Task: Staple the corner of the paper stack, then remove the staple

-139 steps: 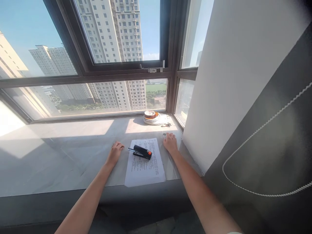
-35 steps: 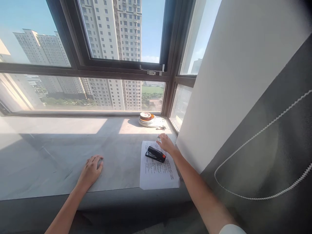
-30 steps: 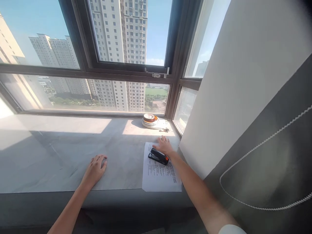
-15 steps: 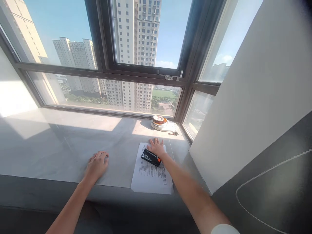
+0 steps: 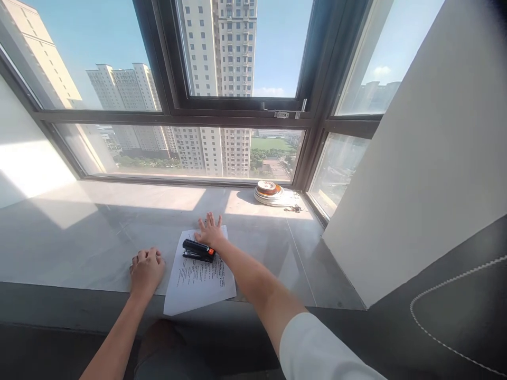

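Observation:
My right hand (image 5: 210,233) lies flat with fingers spread over the top edge of a printed sheet of paper (image 5: 202,285). A black stapler (image 5: 198,250) with an orange part lies on the sheet, just below that palm, close to the wrist. My left hand (image 5: 146,270) rests on the sill left of the paper, its fingers loosely bent and slightly apart, with nothing visible in it. The sheet's bottom edge hangs a little over the sill's front edge.
The grey stone sill (image 5: 99,253) runs below a dark-framed window (image 5: 237,120). Toward the back right corner stands a stack of plates (image 5: 270,194), with a small dark bunch (image 5: 293,209) beside it. A slanting wall (image 5: 420,148) and a beaded cord (image 5: 435,290) are at right.
The paper, with the stapler on it, has slid left across the sill under my right hand, away from the right wall. My left hand stays near its place. The view has shifted slightly.

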Motion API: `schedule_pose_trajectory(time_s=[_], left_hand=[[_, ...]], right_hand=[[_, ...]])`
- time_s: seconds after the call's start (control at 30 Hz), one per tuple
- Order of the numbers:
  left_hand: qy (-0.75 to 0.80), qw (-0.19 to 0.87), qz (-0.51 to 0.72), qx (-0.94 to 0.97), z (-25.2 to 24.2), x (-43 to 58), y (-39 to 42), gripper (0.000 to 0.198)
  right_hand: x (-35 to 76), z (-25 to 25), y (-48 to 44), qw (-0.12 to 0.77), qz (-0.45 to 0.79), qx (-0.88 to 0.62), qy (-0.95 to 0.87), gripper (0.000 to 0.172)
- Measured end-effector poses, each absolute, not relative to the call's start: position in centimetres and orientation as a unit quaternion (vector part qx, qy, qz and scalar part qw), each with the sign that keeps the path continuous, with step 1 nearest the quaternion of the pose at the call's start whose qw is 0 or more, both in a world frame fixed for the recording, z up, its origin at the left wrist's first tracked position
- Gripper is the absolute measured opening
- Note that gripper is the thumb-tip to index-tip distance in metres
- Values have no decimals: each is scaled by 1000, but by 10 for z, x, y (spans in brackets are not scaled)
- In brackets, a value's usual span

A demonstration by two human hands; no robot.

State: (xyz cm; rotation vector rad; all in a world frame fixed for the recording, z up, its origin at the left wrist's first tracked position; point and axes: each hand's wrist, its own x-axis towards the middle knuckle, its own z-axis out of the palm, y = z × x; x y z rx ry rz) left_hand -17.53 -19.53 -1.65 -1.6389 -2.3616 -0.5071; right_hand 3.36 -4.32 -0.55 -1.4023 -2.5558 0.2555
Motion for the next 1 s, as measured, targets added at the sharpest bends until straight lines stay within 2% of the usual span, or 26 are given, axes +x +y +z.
schedule_pose_trajectory(time_s=[0.27, 0.47, 0.63, 0.73, 0.83, 0.9, 1.0], left_hand=[[-798, 110, -195, -559, -18, -179, -194, 30], [-800, 72, -176, -569, -14, -181, -196, 36], [-803, 100, -173, -561, -17, -180, -193, 35], [-798, 113, -166, -568, -21, -182, -193, 33], [-790, 116, -168, -578, -23, -187, -196, 33], [-782, 120, -176, -586, -22, -188, -198, 33], [-755, 123, -210, -608, -16, -173, -194, 34]], right_hand=[[94, -11, -51, 132, 43, -498, -856, 91], [183, -10, -53, 110, 20, -543, -833, 88], [239, -16, -56, 108, 6, -579, -808, 85], [251, -11, -59, 135, -2, -565, -814, 70], [264, 11, -59, 231, 12, -554, -800, 50], [277, 34, -61, 295, 84, -562, -768, 43], [293, 70, -71, 249, 231, -410, -846, 40]])
